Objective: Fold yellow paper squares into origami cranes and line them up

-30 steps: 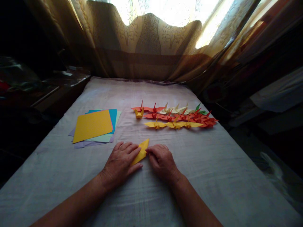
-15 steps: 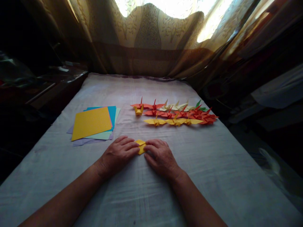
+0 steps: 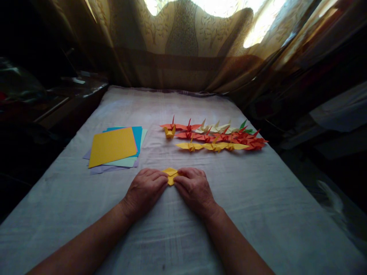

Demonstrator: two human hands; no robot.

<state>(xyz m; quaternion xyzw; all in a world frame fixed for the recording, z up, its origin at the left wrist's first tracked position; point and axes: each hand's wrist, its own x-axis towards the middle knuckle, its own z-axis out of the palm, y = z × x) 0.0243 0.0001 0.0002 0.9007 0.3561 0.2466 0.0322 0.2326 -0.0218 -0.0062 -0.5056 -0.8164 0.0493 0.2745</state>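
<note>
A small piece of folded yellow paper [image 3: 171, 175] lies between my hands, low over the cloth, with a crease running across its upper part. My left hand [image 3: 146, 190] pinches its left edge, fingers closed together. At the right edge, my right hand [image 3: 195, 190] grips it with thumb and bent fingers. Fingertips partly cover both side corners of the paper. Beyond the hands, to the right, stand rows of folded paper cranes: yellow ones [image 3: 215, 146] in front, red ones [image 3: 223, 136] behind, and cream ones [image 3: 213, 128] farther back.
A stack of coloured paper sheets [image 3: 113, 148], yellow on top, lies to the left. One small orange-yellow folded piece [image 3: 170, 132] stands left of the cranes. The pale cloth [image 3: 183, 236] covers the surface up to a patterned curtain [image 3: 183, 65] at the back.
My left fingers have drawn in from lying stretched along the paper to a pinch at its edge. My right fingers have curled more. The whole view has shifted slightly.
</note>
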